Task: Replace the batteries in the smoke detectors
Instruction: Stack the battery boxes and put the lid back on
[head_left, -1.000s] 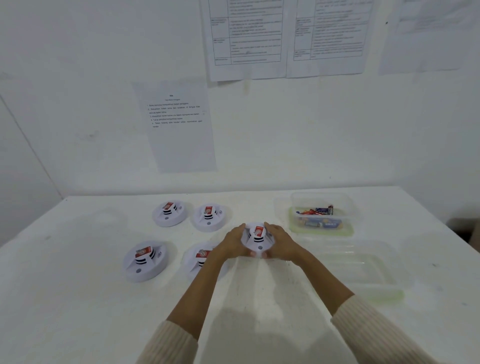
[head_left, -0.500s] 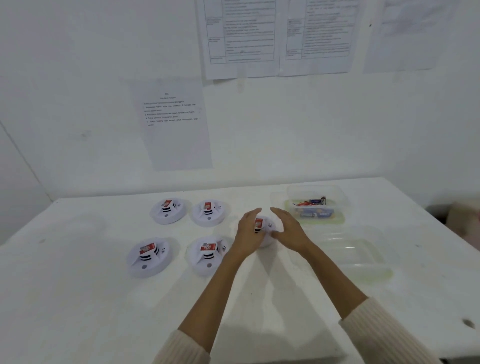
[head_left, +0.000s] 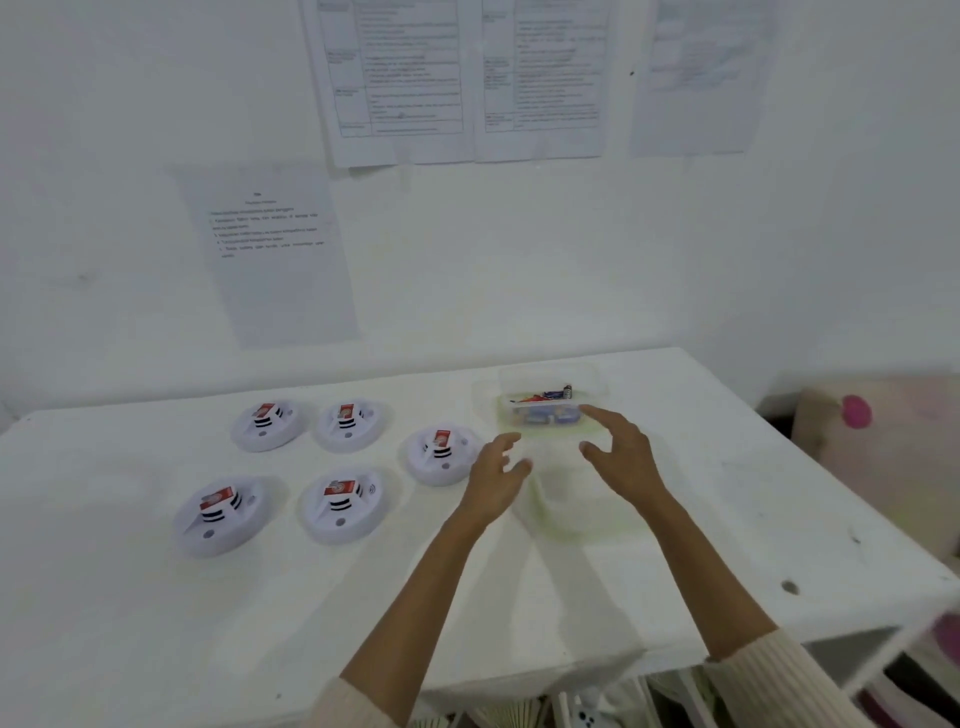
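Progress is hard to read from the units themselves. Five white smoke detectors (head_left: 340, 506) lie on the tabletop (head_left: 156, 623): two at the back, two in front, and a fifth detector (head_left: 441, 454) to their right, nearest the hands. Each one carries a red-labelled battery (head_left: 440, 439) standing in its centre, and all five look alike. I cannot tell from the labels which cells are fresh and which are spent.

Both hands hang over the tabletop with fingers spread and loosely bent, grasping nothing. The left hand (head_left: 496, 475) is just to the right of the fifth detector and apart from it. The right hand (head_left: 621, 452) reaches toward the clear tub (head_left: 597, 382) at the back right. Its fingertips are at the tub's near edge, but whether they touch it is not clear. Loose batteries (head_left: 545, 397) lie inside the tub. A second shallow tray (head_left: 571, 535) of clear plastic sits nearer, partly under the hands.

My judgement is that this is a gap between units: no detector is in hand and none is opened up. The hands look headed for the battery supply. How many of the five are finished cannot be settled from this view, so at least some of the swapping may remain. Printed sheets (head_left: 400, 78) hang on the wall behind.
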